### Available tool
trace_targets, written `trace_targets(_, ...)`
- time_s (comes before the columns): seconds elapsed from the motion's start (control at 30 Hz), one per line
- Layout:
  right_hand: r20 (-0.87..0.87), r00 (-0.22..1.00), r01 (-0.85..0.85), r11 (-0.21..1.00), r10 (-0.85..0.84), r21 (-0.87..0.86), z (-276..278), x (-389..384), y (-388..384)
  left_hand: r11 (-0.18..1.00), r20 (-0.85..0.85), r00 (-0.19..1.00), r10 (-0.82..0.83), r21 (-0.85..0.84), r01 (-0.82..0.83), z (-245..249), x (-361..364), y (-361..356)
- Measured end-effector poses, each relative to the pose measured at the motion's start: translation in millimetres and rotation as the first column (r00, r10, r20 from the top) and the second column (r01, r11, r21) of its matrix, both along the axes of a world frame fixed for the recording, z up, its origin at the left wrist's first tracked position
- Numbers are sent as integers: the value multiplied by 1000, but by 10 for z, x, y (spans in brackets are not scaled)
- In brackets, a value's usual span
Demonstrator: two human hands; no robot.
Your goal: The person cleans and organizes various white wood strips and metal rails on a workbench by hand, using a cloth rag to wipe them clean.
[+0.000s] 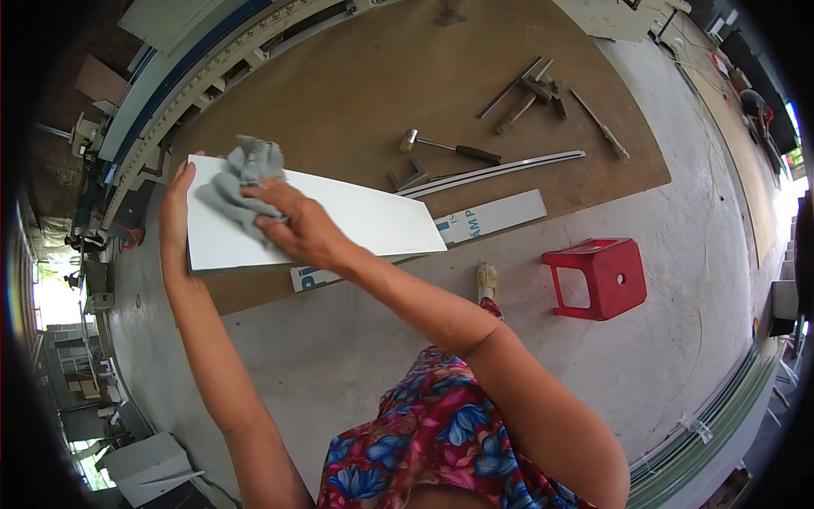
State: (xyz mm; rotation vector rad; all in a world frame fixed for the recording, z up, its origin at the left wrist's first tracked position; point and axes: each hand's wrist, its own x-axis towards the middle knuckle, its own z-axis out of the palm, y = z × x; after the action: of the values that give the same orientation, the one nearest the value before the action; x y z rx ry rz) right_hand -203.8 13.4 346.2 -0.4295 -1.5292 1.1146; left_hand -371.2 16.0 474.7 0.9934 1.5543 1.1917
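A long white panel (356, 216) is tilted up over the near edge of the brown worktable. My left hand (180, 191) grips its left end, with the fingers partly hidden behind the board. Pressed against the panel's face near that end is a grey cloth (242, 191), bunched under my right hand (297, 222). The right fingers are curled on the cloth. Beneath the panel lies a strip with blue printed lettering (500, 216), partly covered by it.
On the brown worktable (339, 93) lie a mallet (449, 149), a metal strip (509, 171), a hammer (524, 103) and a brush-like stick (602, 127). A red stool (602, 280) stands on the floor to the right. A long machine (195, 85) borders the table's far left.
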Motion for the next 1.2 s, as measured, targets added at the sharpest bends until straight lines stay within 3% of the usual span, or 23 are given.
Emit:
trace_targets(0.03,19,1000,9,1000,-8,-25,-174,10,79,999,-23,999,35,14,-35,5,28,-33)
trace_targets(0.1,155,985,108,965,-71,-241,-814,10,216,993,-67,992,111,42,-108,-9,104,-104)
trace_targets(0.13,197,980,69,857,38,-511,-1076,142,270,993,-98,988,116,28,-114,-17,77,-131)
trace_targets(0.17,293,954,137,780,61,-611,-1479,255,326,991,-88,987,135,29,-133,-34,54,-170)
trace_targets(0.27,513,845,428,765,-150,-481,-3030,569,378,984,-56,982,178,37,-176,-73,27,-265)
trace_targets(0.3,599,784,478,772,-161,-418,-3369,732,358,982,-40,981,188,43,-186,-80,58,-296)
trace_targets(0.33,671,740,484,726,-42,-488,-3513,935,311,980,-23,980,197,48,-195,-83,79,-314)
trace_targets(0.4,594,805,436,682,-3,-587,-3491,1178,176,983,-7,984,178,52,-177,-73,102,-334)
trace_targets(0.5,698,715,538,656,-24,-529,-3189,994,112,988,-18,989,146,61,-145,-38,223,-358)
trace_targets(0.57,535,826,471,741,-179,-479,-2913,711,77,988,-18,990,138,69,-137,-2,281,-317)
trace_targets(0.6,506,861,365,747,-45,-555,-2511,604,133,987,-10,989,148,64,-147,2,301,-303)
trace_targets(0.67,225,963,201,953,-150,-225,-1950,447,239,987,-6,988,152,55,-151,-10,330,-299)
trace_targets(0.7,192,968,199,959,-161,-201,-1818,387,318,988,-12,989,145,53,-144,-4,336,-309)
trace_targets(0.77,308,950,206,857,-59,-472,-2271,216,580,988,-46,988,145,50,-143,26,345,-322)
trace_targets(0.83,498,866,336,797,-52,-501,-3006,314,799,984,-100,980,174,52,-170,2,342,-365)
trace_targets(0.97,560,819,488,662,-124,-569,-3292,723,489,981,-36,983,179,76,-176,-8,368,-419)
trace_targets(1.03,694,711,595,626,-116,-505,-3071,654,305,980,-45,982,184,84,-180,-7,386,-400)
trace_targets(1.1,620,781,488,695,-76,-529,-2624,572,160,980,-42,982,184,81,-181,-13,387,-370)
trace_targets(1.17,443,880,386,803,-172,-454,-2009,362,-3,982,-31,983,179,69,-177,-3,375,-340)
trace_targets(1.2,368,917,321,831,-154,-453,-1472,287,-79,979,-38,980,196,71,-193,3,384,-334)
